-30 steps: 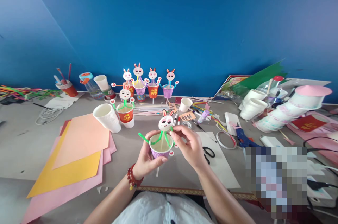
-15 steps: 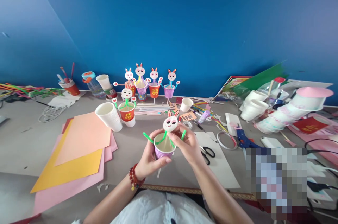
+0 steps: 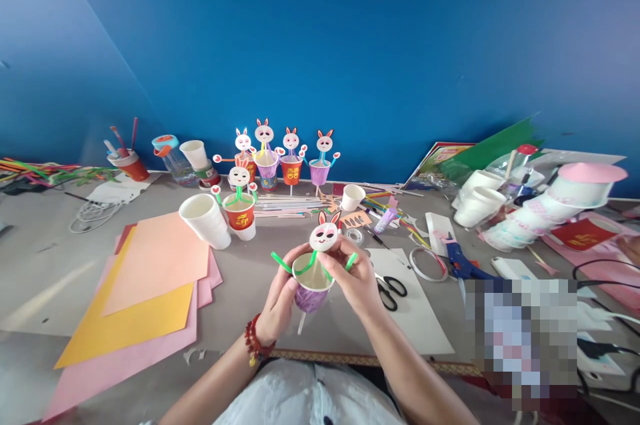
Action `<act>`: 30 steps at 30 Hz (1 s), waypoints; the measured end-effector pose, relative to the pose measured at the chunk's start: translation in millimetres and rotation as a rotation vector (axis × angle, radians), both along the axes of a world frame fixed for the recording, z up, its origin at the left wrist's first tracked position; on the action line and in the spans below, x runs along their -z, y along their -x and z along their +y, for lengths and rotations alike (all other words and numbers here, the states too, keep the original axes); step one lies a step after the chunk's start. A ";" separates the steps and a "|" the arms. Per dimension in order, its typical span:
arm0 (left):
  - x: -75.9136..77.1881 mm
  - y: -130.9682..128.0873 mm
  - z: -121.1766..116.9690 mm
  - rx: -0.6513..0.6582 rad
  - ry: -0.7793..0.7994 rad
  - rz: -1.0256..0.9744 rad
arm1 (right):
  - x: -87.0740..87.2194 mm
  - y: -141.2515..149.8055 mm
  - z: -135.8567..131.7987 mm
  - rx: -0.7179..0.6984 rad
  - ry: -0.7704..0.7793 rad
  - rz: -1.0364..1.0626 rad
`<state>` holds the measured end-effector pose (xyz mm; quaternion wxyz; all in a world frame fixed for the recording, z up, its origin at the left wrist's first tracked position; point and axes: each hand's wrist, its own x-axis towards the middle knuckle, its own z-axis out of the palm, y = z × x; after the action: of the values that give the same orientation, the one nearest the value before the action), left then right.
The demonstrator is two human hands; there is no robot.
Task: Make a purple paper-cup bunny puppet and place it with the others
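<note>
My left hand (image 3: 274, 311) is closed around the left side of a purple-scribbled paper cup (image 3: 311, 299), held upright above the table. A thin white stick (image 3: 301, 323) pokes out below the cup. Green bendy straws (image 3: 282, 263) spread from inside, one leaning out past the left rim. Over the cup stands a white paper rabbit face (image 3: 323, 238) with pink ears. At the right rim my right hand (image 3: 357, 278) pinches a green straw, its end (image 3: 351, 261) showing between the fingers. Part of that straw is hidden behind the thumb.
Finished rabbit cups (image 3: 291, 169) line the back, with another (image 3: 240, 213) nearer. Stacked white cups (image 3: 203, 219) and coloured paper (image 3: 160, 265) lie left. Black-handled scissors (image 3: 393, 290) rest on white paper (image 3: 420, 318) at right, near a blue glue gun (image 3: 463, 261) and a tape roll (image 3: 429, 265).
The cup has shifted slightly right and its side now shows more, as my left thumb has moved up towards the rim. My right fingers have moved down onto the right-hand green straw, now bent outward.
</note>
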<state>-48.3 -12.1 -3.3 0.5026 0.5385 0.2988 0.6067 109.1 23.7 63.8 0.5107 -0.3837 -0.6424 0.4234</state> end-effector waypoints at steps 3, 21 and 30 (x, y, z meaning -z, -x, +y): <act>-3.6 -1.6 2.5 -0.127 0.018 0.033 | 1.7 0.1 0.4 0.022 -0.020 -0.022; -8.0 4.9 8.9 -0.337 -0.132 0.117 | 8.9 0.1 0.6 -0.006 0.109 0.102; 0.7 6.3 7.6 -0.446 -0.073 0.050 | 8.0 6.7 -4.8 -0.010 0.164 0.095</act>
<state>-54.6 -4.4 -4.0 0.3284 0.4920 0.4006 0.6997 102.5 18.9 55.8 0.5053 -0.4006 -0.5824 0.4950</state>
